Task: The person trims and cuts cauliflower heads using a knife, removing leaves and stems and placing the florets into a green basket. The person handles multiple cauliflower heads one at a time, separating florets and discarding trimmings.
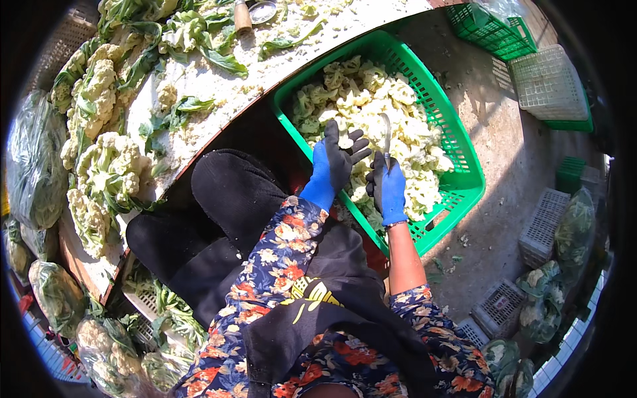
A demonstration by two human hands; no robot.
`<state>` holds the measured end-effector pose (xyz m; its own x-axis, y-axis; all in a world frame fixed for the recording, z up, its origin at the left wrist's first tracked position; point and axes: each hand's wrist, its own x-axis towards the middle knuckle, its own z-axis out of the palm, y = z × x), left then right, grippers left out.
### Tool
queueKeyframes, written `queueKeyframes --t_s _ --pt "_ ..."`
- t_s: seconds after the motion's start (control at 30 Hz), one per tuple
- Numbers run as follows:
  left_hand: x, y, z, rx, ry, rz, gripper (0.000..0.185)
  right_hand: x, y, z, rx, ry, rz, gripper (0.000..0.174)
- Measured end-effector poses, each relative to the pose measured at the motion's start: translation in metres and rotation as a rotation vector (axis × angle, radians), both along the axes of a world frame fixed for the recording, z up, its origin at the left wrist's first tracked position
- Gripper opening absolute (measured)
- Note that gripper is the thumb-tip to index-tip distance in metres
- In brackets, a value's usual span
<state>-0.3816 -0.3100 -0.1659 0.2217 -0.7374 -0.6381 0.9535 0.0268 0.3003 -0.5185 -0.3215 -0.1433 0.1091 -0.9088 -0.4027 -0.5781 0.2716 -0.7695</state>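
Note:
My left hand (334,164), in a blue glove with a black palm, is over the near side of a green plastic basket (468,199). A small cauliflower floret (344,139) sits between its thumb and spread fingers. My right hand (389,186), gloved the same way, grips a knife with a curved metal blade (387,130). The blade points away from me, above the heap of cut cauliflower florets (371,94) that fills much of the basket. The knife's handle is mostly hidden in my fist.
Whole cauliflower heads (112,166), leaves and crumbs lie on the table (149,94) at left. A wooden-handled tool (243,17) rests at its far side. Bagged cauliflowers (54,296) stand at lower left. Plastic crates (550,82) and more bags line the concrete floor (492,164) at right.

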Motion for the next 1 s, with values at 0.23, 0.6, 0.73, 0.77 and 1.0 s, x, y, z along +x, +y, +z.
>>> queueKeyframes --t_s 0.23,0.6,0.73,0.77,1.0 --pt "-0.002 0.000 0.024 0.078 -0.176 -0.311 0.075 -0.036 -0.115 -0.021 -0.458 0.611 0.192 0.044" --pt "0.008 0.009 0.022 0.166 -0.225 -0.244 0.065 -0.072 -0.136 -0.020 -0.446 0.374 0.128 0.044" --pt "0.011 0.005 0.030 0.072 -0.242 -0.328 0.082 -0.039 -0.087 0.046 -0.015 -0.363 0.195 0.037" --pt "0.000 0.001 0.036 0.128 -0.172 -0.355 0.078 -0.037 -0.078 0.051 0.127 -0.418 0.233 0.042" --pt "-0.006 0.004 0.017 -0.375 -0.699 -0.260 0.038 0.005 -0.018 0.068 -0.067 -0.482 -0.055 0.030"
